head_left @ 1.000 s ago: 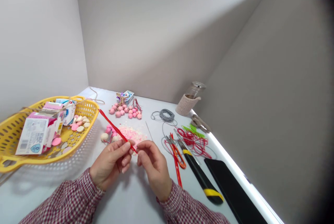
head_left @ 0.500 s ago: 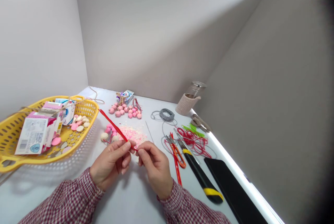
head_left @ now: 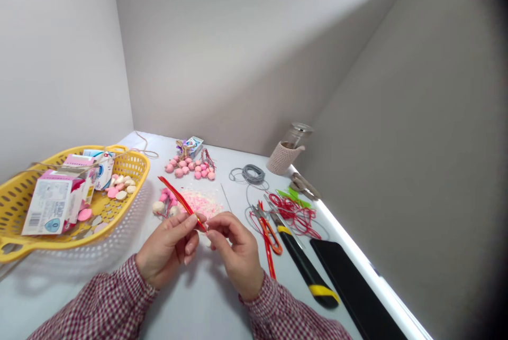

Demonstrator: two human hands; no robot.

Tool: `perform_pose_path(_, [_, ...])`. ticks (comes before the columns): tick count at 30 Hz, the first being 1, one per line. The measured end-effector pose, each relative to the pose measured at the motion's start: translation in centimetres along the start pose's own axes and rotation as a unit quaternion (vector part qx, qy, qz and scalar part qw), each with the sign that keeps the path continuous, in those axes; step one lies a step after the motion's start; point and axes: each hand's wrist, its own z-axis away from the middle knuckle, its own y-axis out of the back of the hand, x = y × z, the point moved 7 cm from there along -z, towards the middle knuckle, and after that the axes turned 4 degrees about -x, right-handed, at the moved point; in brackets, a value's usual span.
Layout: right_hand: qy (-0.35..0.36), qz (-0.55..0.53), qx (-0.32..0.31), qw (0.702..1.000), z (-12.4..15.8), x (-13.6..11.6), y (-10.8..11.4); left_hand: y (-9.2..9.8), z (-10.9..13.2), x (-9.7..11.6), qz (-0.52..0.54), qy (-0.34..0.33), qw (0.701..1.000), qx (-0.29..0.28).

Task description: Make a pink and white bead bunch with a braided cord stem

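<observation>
My left hand (head_left: 170, 245) pinches a bundle of thin red twist ties (head_left: 173, 189), flat strips with a gold glint, between thumb and fingers. Its far end points up and to the left. At the lower end, the thumb and fingertips of my right hand (head_left: 238, 255) close on the same strips, almost touching the left fingers. Just behind the hands lies a heap of pink and white crumbs (head_left: 202, 201). Pink and cream balls (head_left: 159, 207) sit left of that heap, partly hidden by the strips. My fingertips cover the strips' lower end.
A yellow basket (head_left: 141, 171) with boxes and soap-like pieces stands left. Pink balls (head_left: 179, 172) lie at the back, near a grey cord coil (head_left: 253, 174). On the right are orange snips (head_left: 273, 239), a black-handled knife (head_left: 301, 266), red cord (head_left: 291, 210), and a glass jar (head_left: 288, 152).
The red twist ties have turned a little in my fingers, now showing gold. Their far end has shifted slightly right and down. Both hands keep nearly the same place.
</observation>
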Motion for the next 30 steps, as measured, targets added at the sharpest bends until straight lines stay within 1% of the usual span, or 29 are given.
perform_pose_path(4, [0.008, 0.037, -0.005, 0.999, 0.0, -0.2, -0.1, -0.1, 0.1, 0.1, 0.000, 0.003, 1.000, 0.011])
perform_pose_path(9, [-0.015, 0.031, 0.006, 0.999, 0.0, 0.1, 0.0, -0.1, 0.1, 0.3, -0.024, 0.001, 0.999, 0.025])
perform_pose_path(14, [-0.023, 0.043, 0.014, 0.999, 0.1, 0.2, 0.1, -0.2, 0.2, 0.6, -0.013, -0.017, 0.999, 0.029])
perform_pose_path(19, [0.028, 0.095, 0.018, 0.995, 0.1, -0.5, 0.2, -0.1, 0.2, 0.8, -0.015, -0.033, 0.999, 0.038])
perform_pose_path(24, [0.076, 0.141, -0.022, 0.987, 0.2, -1.3, -0.4, 0.1, 0.2, 0.8, -0.013, -0.026, 0.998, 0.056])
perform_pose_path(27, [0.065, 0.131, -0.032, 0.989, 0.2, -1.3, -0.6, 0.1, 0.1, 0.6, -0.037, -0.017, 0.998, 0.050])
perform_pose_path(30, [0.024, 0.105, -0.025, 0.994, 0.3, -0.6, -0.6, 0.2, 0.0, 0.5, -0.083, -0.018, 0.995, 0.043])
